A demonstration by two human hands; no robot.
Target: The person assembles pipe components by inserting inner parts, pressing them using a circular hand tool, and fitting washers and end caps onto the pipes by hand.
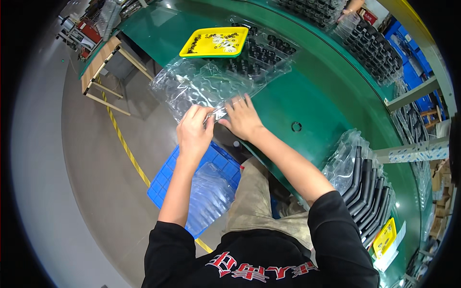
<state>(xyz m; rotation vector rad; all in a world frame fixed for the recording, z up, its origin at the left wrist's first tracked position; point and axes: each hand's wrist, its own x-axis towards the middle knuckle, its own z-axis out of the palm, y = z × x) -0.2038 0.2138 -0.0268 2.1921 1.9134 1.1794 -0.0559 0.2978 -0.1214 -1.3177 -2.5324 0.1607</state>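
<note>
A shiny, crinkled clear plastic sheet (pixel 192 89) lies over the near edge of the green table, reaching toward several small black parts (pixel 266 53) in clear plastic. My left hand (pixel 193 129) is closed, thumb and fingers pinching the sheet's near edge. Just right of it, my right hand (pixel 243 117) rests on the same edge with its fingers spread and thumb out. Behind the sheet sits a yellow tray (pixel 204 47) holding small black rings and white pieces. Whether the sheet has moulded pockets is hard to tell through the glare.
A black ring (pixel 296 126) lies on the green table (pixel 312 98). To the right, bent black tubes (pixel 366 187) fill clear plastic, near a small yellow tray (pixel 385 238). Below my hands, a blue crate (pixel 165 180) holds ribbed clear plastic (pixel 209 197). Another person's hand (pixel 353 7) shows at the far right.
</note>
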